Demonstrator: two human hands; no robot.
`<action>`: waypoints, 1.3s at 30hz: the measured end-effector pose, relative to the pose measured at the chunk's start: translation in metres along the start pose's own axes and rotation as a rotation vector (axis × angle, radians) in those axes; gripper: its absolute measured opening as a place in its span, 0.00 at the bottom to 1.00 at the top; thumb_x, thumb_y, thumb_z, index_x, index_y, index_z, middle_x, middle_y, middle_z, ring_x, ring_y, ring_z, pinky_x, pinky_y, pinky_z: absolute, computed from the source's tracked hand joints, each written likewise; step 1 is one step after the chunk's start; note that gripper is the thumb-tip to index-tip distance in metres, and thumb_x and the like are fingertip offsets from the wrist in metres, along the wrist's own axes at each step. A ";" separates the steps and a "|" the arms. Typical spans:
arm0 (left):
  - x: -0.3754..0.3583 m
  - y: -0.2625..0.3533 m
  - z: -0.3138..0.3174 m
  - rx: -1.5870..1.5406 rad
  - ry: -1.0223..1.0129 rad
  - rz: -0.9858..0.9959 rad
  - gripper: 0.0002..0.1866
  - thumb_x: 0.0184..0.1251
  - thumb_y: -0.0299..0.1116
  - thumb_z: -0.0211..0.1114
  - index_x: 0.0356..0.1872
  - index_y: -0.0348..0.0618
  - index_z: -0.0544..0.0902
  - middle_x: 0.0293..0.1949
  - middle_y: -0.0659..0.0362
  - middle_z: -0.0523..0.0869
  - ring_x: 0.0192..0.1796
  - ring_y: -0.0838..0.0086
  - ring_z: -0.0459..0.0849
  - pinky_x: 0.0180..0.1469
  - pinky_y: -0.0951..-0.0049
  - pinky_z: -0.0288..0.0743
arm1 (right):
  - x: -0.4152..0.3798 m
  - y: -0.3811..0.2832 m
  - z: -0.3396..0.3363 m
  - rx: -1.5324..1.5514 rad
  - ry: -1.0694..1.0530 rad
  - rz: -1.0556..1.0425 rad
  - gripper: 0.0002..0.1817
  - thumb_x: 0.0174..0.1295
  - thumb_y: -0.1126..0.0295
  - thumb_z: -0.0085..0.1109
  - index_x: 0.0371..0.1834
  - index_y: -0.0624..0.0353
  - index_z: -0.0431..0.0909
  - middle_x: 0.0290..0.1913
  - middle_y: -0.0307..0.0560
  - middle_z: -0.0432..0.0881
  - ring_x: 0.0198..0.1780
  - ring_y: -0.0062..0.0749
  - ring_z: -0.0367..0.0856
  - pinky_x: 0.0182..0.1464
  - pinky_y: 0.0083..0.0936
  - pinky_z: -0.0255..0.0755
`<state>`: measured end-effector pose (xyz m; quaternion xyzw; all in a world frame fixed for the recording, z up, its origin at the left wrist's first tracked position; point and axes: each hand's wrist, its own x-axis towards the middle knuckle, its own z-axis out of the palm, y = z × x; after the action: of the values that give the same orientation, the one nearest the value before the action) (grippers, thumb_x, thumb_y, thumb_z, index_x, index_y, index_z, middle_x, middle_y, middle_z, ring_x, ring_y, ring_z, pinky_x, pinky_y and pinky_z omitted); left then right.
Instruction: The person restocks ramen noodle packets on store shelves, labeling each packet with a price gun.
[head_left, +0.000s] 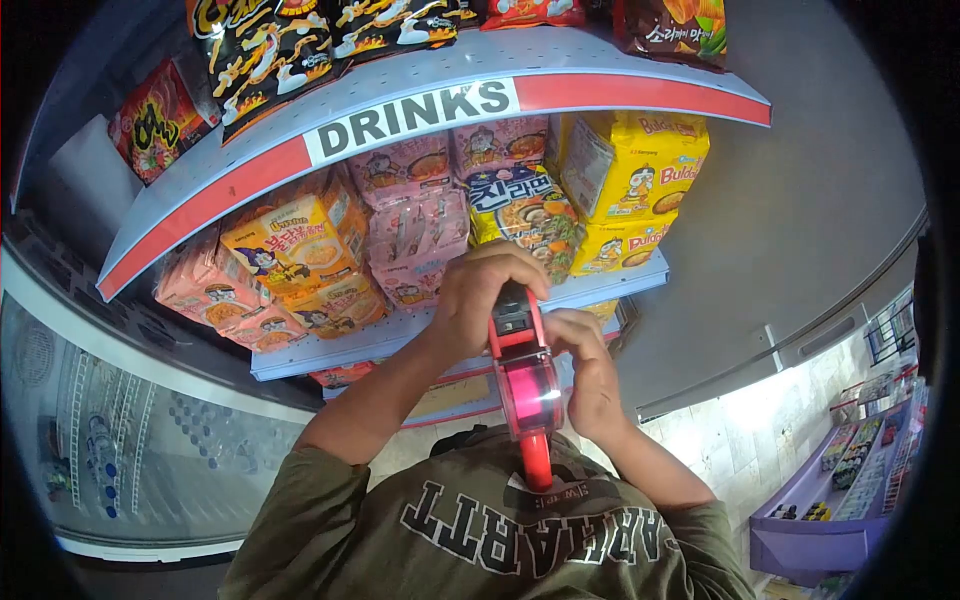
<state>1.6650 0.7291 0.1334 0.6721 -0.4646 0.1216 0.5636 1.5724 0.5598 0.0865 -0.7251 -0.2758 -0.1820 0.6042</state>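
Glossy red plastic price gun (523, 375), round pink wheel; left hand (478, 295) fingers curled shut over its head, right hand (590, 375) fingers pressed closed against its side

Bright, even light overall, strongest on the pale floor tiles (770, 430) at lower right (nearly washed out); strong fisheye bending curves the shelf (400, 110), corners fall to black, and edge details turn soft and smeared

red price gun (524, 375), pink noodle packs (420, 225), yellow packs (630, 170)
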 end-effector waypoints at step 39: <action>-0.025 -0.082 -0.055 0.814 0.109 0.238 0.16 0.52 0.27 0.63 0.45 0.49 0.86 0.29 0.62 0.73 0.37 0.68 0.72 0.39 0.70 0.71 | 0.119 -0.064 -0.090 -0.431 0.021 1.120 0.17 0.54 0.60 0.68 0.40 0.60 0.78 0.27 0.38 0.78 0.24 0.20 0.73 0.29 0.22 0.70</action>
<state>1.7337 0.7837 0.0824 0.7742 -0.4223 0.3947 0.2579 1.6324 0.5007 0.2255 -0.8646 0.1973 0.1051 0.4500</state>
